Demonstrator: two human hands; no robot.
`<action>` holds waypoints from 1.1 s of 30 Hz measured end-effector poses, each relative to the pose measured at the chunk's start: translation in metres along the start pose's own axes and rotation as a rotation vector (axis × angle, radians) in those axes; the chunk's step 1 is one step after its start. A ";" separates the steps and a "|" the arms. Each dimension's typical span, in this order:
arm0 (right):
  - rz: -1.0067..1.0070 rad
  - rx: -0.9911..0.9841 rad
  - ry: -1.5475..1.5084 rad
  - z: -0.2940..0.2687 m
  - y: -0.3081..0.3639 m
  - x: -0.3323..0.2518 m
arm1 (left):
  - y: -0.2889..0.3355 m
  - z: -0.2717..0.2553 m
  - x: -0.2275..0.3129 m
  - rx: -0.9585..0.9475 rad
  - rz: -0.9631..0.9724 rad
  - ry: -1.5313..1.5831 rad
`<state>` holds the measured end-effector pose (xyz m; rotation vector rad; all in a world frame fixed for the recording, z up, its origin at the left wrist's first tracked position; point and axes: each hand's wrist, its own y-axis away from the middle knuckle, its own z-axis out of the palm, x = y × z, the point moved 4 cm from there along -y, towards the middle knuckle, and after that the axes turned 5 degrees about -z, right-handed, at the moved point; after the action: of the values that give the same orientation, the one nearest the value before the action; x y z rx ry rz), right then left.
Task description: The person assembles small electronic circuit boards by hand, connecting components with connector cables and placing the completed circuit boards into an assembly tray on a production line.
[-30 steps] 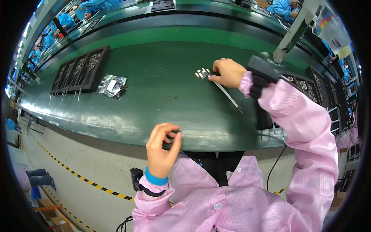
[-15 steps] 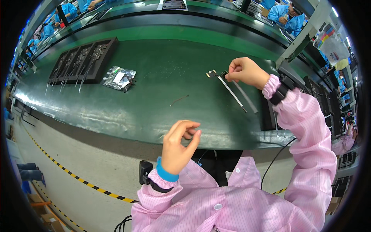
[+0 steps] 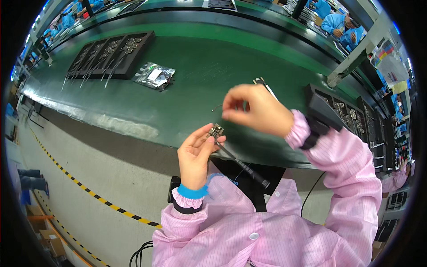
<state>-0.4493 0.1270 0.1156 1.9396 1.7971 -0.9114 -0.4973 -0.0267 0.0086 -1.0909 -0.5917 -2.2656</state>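
A green-topped workbench [image 3: 191, 55] curves across the middle, pale glare lying on its near edge toward nine o'clock. At twelve o'clock a long, dark, glossy counter [image 3: 178, 17] runs behind it. A pale, scuffed post [image 3: 356, 58] slants up at two o'clock. Strip lights [image 3: 31, 33] glow at ten. Grey floor [image 3: 111, 164] spreads from seven to nine, crossed by yellow-and-black tape [image 3: 104, 202]; cardboard boxes [image 3: 55, 244] sit at eight o'clock.
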 end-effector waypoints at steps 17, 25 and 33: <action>0.085 -0.094 -0.045 -0.034 0.047 -0.049 | 0.031 0.027 0.022 -0.100 0.035 -0.285; 0.236 0.087 -0.071 -0.016 0.163 -0.050 | 0.054 0.079 -0.003 -0.472 -0.179 -0.143; 0.414 0.274 -0.498 0.001 0.202 -0.019 | 0.054 0.096 -0.016 -0.460 -0.187 -0.263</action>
<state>-0.2522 0.0835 0.0925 1.9067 0.9896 -1.3829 -0.4008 -0.0057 0.0587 -1.6330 -0.2822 -2.5116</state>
